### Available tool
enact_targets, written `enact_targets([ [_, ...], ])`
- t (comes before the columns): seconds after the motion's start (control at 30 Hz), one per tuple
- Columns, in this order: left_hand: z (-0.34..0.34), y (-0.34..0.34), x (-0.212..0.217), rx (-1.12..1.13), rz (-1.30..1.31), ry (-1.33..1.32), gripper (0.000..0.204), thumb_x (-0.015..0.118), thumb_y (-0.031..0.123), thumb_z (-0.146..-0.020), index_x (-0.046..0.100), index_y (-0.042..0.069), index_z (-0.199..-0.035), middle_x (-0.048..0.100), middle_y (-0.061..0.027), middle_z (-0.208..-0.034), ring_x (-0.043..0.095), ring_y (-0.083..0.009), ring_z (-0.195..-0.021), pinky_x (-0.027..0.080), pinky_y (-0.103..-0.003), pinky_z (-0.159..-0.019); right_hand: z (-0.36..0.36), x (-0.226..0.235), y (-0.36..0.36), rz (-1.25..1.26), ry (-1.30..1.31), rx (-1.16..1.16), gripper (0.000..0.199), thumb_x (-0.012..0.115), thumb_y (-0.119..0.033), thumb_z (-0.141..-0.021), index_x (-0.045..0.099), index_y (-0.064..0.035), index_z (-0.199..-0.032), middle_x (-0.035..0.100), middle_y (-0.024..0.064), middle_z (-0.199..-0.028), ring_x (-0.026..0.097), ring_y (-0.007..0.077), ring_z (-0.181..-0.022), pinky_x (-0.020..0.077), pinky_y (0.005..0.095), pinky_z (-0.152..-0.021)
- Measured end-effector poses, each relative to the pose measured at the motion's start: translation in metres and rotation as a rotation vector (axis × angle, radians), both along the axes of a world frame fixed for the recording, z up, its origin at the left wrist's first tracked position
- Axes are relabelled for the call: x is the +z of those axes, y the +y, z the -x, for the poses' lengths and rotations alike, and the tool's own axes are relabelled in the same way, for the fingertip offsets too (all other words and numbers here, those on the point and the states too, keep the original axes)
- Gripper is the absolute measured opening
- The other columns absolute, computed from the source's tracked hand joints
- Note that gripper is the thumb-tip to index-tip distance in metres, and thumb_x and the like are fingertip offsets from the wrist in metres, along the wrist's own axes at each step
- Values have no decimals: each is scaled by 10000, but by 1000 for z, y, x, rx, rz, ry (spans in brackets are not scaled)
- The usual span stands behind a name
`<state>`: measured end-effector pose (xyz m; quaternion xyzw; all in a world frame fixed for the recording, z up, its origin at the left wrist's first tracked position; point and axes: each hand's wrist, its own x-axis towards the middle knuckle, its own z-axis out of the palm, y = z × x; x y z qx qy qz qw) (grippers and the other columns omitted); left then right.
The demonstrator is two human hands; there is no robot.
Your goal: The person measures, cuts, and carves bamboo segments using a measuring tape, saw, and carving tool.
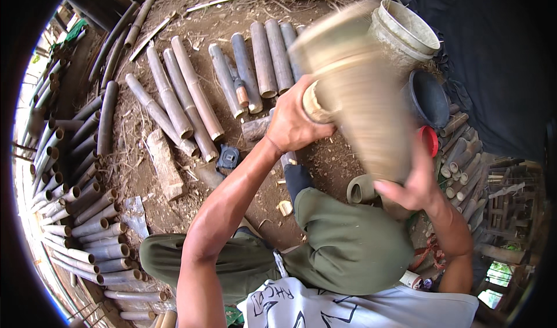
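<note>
Grip risk: left hand (293,125) closed around the upper end of the motion-blurred bamboo section (357,96), right hand (409,186) wrapped at its lower end above the knees; it could slip onto the white bucket (406,32).

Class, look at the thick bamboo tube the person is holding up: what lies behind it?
Behind the blurred thick bamboo tube show a white plastic bucket, a black tub and a red lid. Each is partly covered; the ground beneath is hidden.

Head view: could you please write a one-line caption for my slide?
Seated person's left hand and right hand grip a thick bamboo section above cut bamboo poles.
</note>
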<state>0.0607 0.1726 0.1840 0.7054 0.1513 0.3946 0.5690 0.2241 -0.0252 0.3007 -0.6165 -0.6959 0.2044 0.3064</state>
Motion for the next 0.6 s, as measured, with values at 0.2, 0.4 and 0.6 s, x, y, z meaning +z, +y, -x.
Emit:
enact_targets([
  [0.2,1,-4,3,12,69,-71,740,869,174,-641,511,-9,-1262,650,-96,-1130,625,-180,-1048,503,-323,-937,-23,-38,-13,-91,264,-16,1008,753,-262,-723,204,73,-1499,387,264,-1458,413,328,-1352,337,400,-1113],
  [0.4,16,-1,8,34,14,127,784,917,144,-641,464,3,-1266,607,-66,-1066,597,-151,-993,496,-308,-895,-41,-144,-46,-42,553,-331,1012,762,-291,-738,202,58,-1506,411,259,-1458,442,298,-1342,350,378,-1110],
  [0.6,-2,-13,26,72,51,26,763,919,301,-646,526,-8,-1223,642,-129,-1088,621,-211,-1026,502,-354,-897,-5,-325,-90,453,342,-576,860,749,-299,-772,347,29,-1458,523,292,-1293,461,410,-1284,348,455,-1111],
])
